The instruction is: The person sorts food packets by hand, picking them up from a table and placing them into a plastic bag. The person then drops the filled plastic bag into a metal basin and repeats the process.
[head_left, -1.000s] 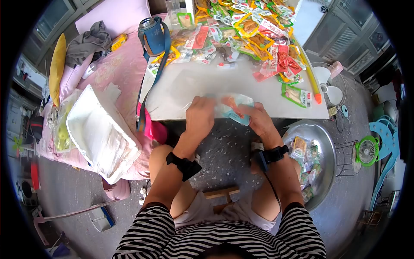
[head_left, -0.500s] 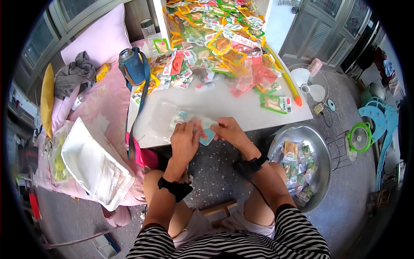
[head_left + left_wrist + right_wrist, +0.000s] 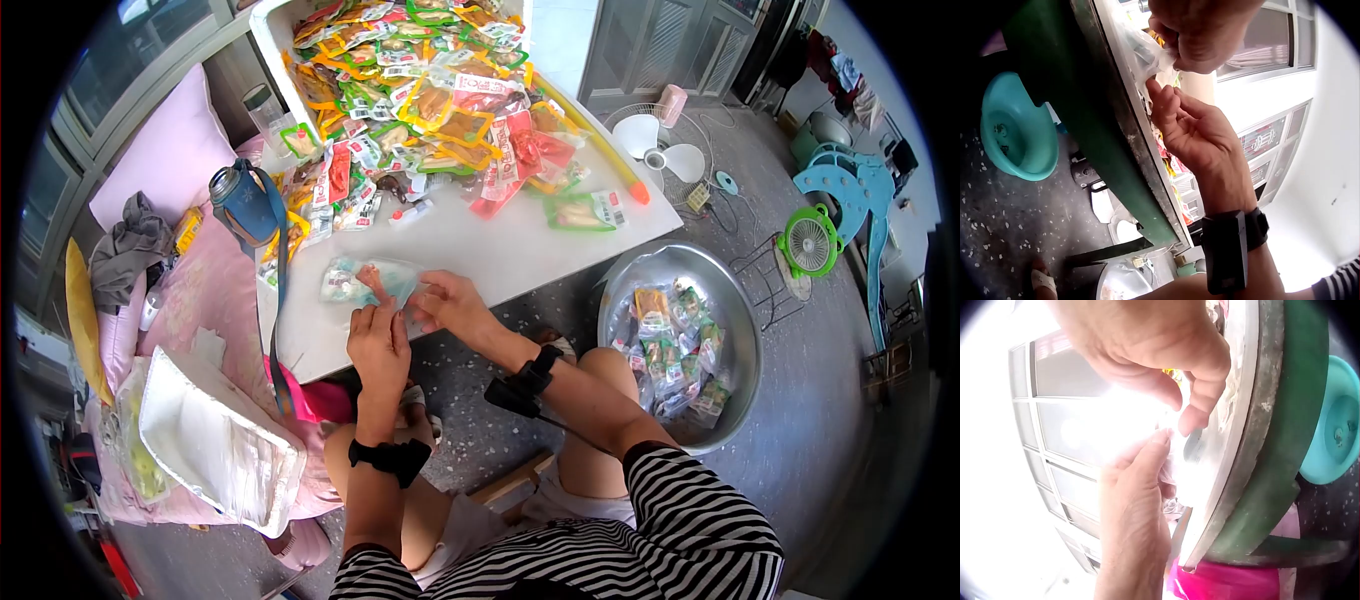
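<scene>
A clear plastic bag (image 3: 345,283) with pale blue print and a reddish piece showing in it lies over the table's near edge. My left hand (image 3: 380,350) pinches its near edge between thumb and fingertips. Close beside it, my right hand (image 3: 450,305) has curled fingers at the bag's right end, thumb and fingertip on the film. In the left wrist view, thin film (image 3: 1141,50) stretches between the left hand (image 3: 1210,31) and the right hand (image 3: 1197,131). Glare washes out part of the bag in the right wrist view.
Colourful food packets (image 3: 400,110) pile up at the back of the white table (image 3: 440,240). A metal basin (image 3: 735,400) with more packets stands on the floor at right. To the left are a blue bottle (image 3: 243,205) with a strap and a white foam box (image 3: 210,430).
The head view has turned, shifting the table leftward in frame. The bag, blurred and lifted between the hands a second ago, now lies over the table edge with both hands closer together.
</scene>
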The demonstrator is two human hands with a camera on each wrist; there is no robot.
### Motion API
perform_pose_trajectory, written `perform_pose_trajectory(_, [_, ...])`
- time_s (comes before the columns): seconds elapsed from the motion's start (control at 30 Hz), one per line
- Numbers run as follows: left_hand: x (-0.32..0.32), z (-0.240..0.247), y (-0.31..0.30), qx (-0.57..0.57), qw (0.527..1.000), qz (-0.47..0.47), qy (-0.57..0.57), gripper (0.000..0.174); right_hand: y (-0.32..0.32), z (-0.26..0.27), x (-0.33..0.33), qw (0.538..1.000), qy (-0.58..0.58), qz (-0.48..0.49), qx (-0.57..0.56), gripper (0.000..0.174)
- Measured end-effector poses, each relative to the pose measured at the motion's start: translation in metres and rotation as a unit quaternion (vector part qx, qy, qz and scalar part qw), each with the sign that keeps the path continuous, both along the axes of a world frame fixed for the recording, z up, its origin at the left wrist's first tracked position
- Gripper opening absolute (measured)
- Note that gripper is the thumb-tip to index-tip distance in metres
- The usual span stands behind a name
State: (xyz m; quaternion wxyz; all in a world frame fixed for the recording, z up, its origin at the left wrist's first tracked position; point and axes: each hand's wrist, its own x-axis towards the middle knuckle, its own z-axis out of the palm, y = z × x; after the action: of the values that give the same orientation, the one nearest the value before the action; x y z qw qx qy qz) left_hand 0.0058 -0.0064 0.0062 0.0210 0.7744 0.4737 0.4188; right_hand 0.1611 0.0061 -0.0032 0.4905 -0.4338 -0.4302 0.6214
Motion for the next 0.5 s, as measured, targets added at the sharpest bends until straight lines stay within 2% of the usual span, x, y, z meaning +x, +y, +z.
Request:
perform_pose_trajectory(0.13, [0.010, -0.006, -0.003, -0.001, 0.999, -0.034, 0.021, 0.025, 0.004, -0.018, -0.005, 0.993, 0.103, 0.050, 0.001, 0.031])
perform_pose_trajectory(0.23, [0.011, -0.002, -0.006, 0.003, 0.998, -0.065, 0.014, 0.026, 0.005, -0.012, -0.004, 0.979, 0.198, 0.048, -0.013, 0.023])
perform_pose_trajectory(0.33, [0.009, -0.003, -0.005, -0.001, 0.999, -0.037, 0.029, 0.027, 0.002, -0.005, 0.000, 0.978, 0.191, 0.084, -0.013, 0.021])
perform_pose_trajectory(0.43, [0.009, -0.004, -0.005, -0.022, 0.998, -0.004, 0.055, 0.028, -0.004, 0.008, 0.020, 0.995, 0.020, 0.100, 0.001, 0.022])
perform_pose_trajectory(0.5, [0.009, -0.011, -0.005, -0.061, 0.996, 0.017, 0.070, 0.029, 0.001, 0.018, 0.040, 0.995, -0.071, 0.073, 0.021, 0.028])
